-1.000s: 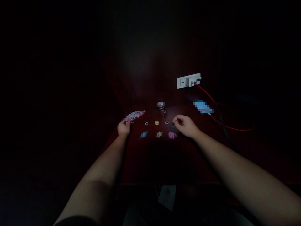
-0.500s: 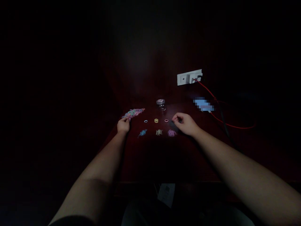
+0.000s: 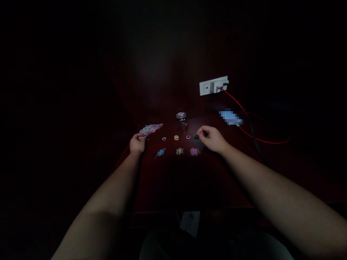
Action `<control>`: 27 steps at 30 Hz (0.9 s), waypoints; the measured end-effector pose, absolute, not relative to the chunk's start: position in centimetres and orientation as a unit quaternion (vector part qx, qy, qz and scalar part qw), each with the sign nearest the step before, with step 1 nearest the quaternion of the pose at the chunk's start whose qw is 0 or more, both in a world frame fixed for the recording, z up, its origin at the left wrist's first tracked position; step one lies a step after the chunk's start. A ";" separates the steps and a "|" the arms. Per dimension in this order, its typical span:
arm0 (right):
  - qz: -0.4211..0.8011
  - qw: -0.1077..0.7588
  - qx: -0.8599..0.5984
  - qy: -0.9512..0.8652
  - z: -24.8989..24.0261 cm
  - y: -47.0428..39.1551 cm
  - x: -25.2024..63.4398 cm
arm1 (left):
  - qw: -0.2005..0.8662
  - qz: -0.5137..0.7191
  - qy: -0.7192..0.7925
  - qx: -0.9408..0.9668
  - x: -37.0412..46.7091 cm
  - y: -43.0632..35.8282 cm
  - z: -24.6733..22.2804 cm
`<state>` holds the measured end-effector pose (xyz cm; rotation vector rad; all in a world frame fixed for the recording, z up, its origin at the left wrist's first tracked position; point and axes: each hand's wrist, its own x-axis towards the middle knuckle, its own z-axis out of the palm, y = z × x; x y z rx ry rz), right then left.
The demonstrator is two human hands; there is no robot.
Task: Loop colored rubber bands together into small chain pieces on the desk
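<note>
My right hand (image 3: pixel 213 139) is closed in a pinch at a small dark green elastic band (image 3: pixel 196 137), at the right end of a row on the dark red table. In that row lie a pink band (image 3: pixel 188 137), a yellow band (image 3: pixel 176 137) and a pale blue band (image 3: pixel 164 138). Nearer to me are small heaps of blue bands (image 3: pixel 160 152), cream bands (image 3: pixel 179 151) and purple bands (image 3: pixel 195 151). My left hand (image 3: pixel 137 143) has its fingers drawn together at the near edge of a mixed-colour pile of bands (image 3: pixel 150 129); whatever they may hold is hidden.
Behind the row stands a small clear jar (image 3: pixel 181 118) with a lid. To the right lies a blurred-out phone-like object (image 3: pixel 231 117) with a red cable (image 3: pixel 260 140) running to a wall socket (image 3: pixel 213 86). A dark cord (image 3: pixel 252 131) hangs beside it. The room is very dark.
A dark green band now shows at my right fingertips, where it was hardly visible before. My left hand stays by the mixed pile. The whole view has shifted slightly.
</note>
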<state>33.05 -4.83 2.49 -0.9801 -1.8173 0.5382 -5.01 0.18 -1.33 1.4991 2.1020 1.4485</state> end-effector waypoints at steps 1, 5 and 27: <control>0.217 0.490 -0.406 -0.740 2.5 -4.8 33.2 | 0.089 0.496 0.703 0.502 -5.1 0.2 -1.4; 0.214 0.516 -0.413 -0.719 2.4 -4.4 33.6 | 0.094 0.525 0.682 0.499 -5.2 0.2 -1.5; 0.224 0.513 -0.419 -0.715 2.0 -4.1 33.8 | 0.202 0.660 0.548 0.473 -4.5 -1.2 -1.2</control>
